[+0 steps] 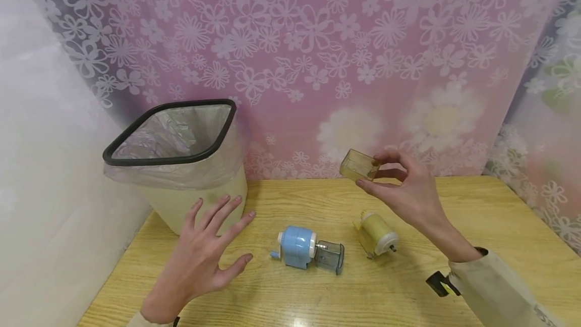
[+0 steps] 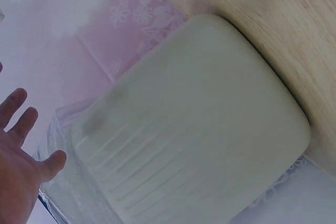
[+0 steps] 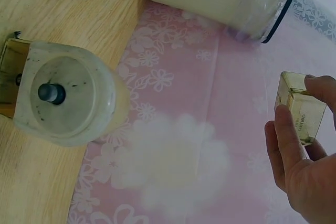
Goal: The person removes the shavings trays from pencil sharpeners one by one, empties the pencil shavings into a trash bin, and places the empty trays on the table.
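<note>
My right hand pinches a clear yellowish shavings drawer between thumb and fingers, raised above the table's back edge; the right wrist view shows lettering on the drawer. Below it lies a yellow pencil sharpener, its white end facing the right wrist camera. My left hand is spread with fingers apart, holding nothing, in front of the bin. Between the hands lies a blue crank pencil sharpener, with its smoky clear drawer sticking out to the right.
A cream bin with a black rim and a clear plastic liner stands at the table's back left. The wooden table meets a pink flowered cloth behind. White sheeting hangs on the left.
</note>
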`<state>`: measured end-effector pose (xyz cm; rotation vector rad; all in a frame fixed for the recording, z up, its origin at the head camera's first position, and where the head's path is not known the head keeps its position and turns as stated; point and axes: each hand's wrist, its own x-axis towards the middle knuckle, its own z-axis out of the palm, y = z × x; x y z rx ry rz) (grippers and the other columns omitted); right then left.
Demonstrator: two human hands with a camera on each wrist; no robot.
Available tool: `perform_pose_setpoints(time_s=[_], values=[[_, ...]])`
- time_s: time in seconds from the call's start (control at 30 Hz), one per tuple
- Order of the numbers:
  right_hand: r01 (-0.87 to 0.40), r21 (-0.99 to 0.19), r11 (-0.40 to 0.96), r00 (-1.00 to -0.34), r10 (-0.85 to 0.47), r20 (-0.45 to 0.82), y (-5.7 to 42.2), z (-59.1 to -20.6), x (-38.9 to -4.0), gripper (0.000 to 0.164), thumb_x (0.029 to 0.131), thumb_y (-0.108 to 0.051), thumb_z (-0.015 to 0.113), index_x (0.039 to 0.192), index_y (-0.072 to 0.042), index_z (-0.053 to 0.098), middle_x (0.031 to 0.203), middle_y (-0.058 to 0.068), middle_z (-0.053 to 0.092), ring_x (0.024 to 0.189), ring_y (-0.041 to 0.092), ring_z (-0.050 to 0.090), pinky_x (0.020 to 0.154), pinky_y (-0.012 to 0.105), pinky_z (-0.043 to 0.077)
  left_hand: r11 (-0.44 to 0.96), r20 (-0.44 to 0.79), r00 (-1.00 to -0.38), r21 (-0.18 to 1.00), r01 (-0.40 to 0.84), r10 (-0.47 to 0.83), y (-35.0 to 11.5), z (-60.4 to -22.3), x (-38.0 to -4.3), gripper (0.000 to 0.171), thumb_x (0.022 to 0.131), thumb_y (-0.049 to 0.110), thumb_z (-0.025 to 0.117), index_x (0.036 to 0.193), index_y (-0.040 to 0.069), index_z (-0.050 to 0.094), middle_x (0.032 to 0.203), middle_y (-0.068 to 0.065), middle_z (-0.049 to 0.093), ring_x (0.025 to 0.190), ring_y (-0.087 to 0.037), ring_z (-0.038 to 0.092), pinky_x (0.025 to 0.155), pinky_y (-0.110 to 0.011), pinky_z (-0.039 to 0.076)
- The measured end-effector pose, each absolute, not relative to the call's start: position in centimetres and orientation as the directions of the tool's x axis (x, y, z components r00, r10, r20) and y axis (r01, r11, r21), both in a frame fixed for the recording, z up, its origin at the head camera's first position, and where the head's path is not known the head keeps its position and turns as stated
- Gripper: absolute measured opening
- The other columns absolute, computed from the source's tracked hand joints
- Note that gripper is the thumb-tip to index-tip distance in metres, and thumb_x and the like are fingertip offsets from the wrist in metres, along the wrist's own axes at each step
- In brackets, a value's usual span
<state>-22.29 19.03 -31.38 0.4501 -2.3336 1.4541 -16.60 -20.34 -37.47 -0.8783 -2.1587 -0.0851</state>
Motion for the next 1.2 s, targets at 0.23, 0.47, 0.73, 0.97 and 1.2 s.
perform_pose_setpoints(time_s=[0.23,0.47,0.73,0.97,1.2], values=[[-0.404,-0.807,0.432,-0.905,-0.058,0.422,19.6,-31.9,-21.9,0.048,0.085,-0.016,0.084,0.127,-0.008,0.06,0.119,-0.002,0.058,0.092,-0.006,0.069,0.07,0.022,0.06,0.757,0.679,-0.466,-0.207,0.62,0.567,-20.2,-37.8,-16.5,0.061,0.1,0.061,0.04,0.143,0.023,0.06,0.147,-0.015,0.057,0.135,-0.036,0.052,0.104,-0.073,0.032],[-0.378,-0.802,0.462,-0.913,-0.042,0.406,20.2,-32.5,-21.5,0.05,0.086,-0.022,0.084,0.13,-0.012,0.061,0.12,-0.006,0.057,0.093,-0.006,0.069,0.072,0.021,0.06,0.76,0.657,-0.486,-0.213,0.614,0.576,-20.1,-38.1,-16.4,0.063,0.1,0.064,0.039,0.144,0.025,0.06,0.148,-0.014,0.056,0.135,-0.035,0.051,0.105,-0.073,0.033],[-0.362,-0.811,0.461,-0.919,-0.029,0.393,20.9,-33.2,-21.2,0.048,0.086,-0.02,0.083,0.126,-0.01,0.059,0.117,-0.007,0.057,0.091,-0.007,0.069,0.071,0.022,0.06,0.76,0.625,-0.517,-0.199,0.619,0.585,-19.8,-38.5,-16.3,0.063,0.1,0.064,0.038,0.147,0.027,0.057,0.152,-0.011,0.052,0.137,-0.036,0.05,0.106,-0.072,0.032],[-0.315,-0.82,0.478,-0.934,-0.003,0.357,21.5,-33.7,-21.0,0.051,0.087,-0.025,0.083,0.129,-0.011,0.058,0.12,-0.007,0.056,0.091,-0.01,0.068,0.07,0.022,0.061,0.753,0.618,-0.517,-0.196,0.628,0.592,-19.4,-39.0,-16.3,0.063,0.099,0.065,0.038,0.146,0.028,0.057,0.155,-0.01,0.05,0.138,-0.035,0.05,0.105,-0.072,0.034],[-0.285,-0.814,0.506,-0.941,0.016,0.339,22.0,-34.0,-20.8,0.049,0.086,-0.029,0.083,0.126,-0.012,0.06,0.118,-0.009,0.057,0.089,-0.014,0.067,0.069,0.022,0.06,0.737,0.61,-0.513,-0.181,0.651,0.604,-18.9,-39.6,-16.4,0.062,0.097,0.062,0.046,0.148,0.028,0.056,0.153,-0.01,0.051,0.138,-0.036,0.049,0.106,-0.072,0.033]])
